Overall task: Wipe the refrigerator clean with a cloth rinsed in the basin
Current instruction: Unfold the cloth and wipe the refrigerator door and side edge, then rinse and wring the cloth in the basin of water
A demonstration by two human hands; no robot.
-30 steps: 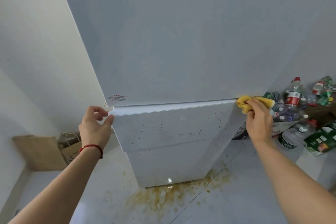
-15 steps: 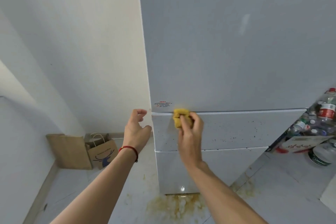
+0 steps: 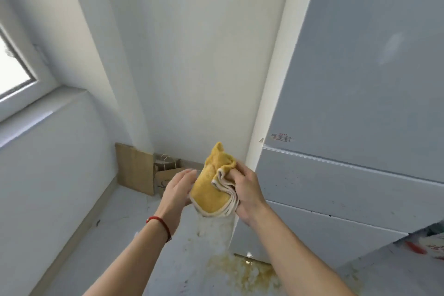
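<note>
Right hand [image 3: 247, 193] grips the bunched yellow cloth with pale trim [image 3: 212, 187], fingers curled into its folds, held up in front of the wall, left of the tall white refrigerator [image 3: 360, 103]. Left hand [image 3: 179, 190] is flat, fingers straight, touching the cloth's left side. Near the fridge's foot, a brownish spill [image 3: 242, 271] stains the white floor [image 3: 101, 259]. Far left, a brown paper bag [image 3: 165, 175] leans at the wall.

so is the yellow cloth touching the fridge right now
No, the right hand grips the yellow cloth in mid-air, left of the fridge, with the left hand open against it.
</note>
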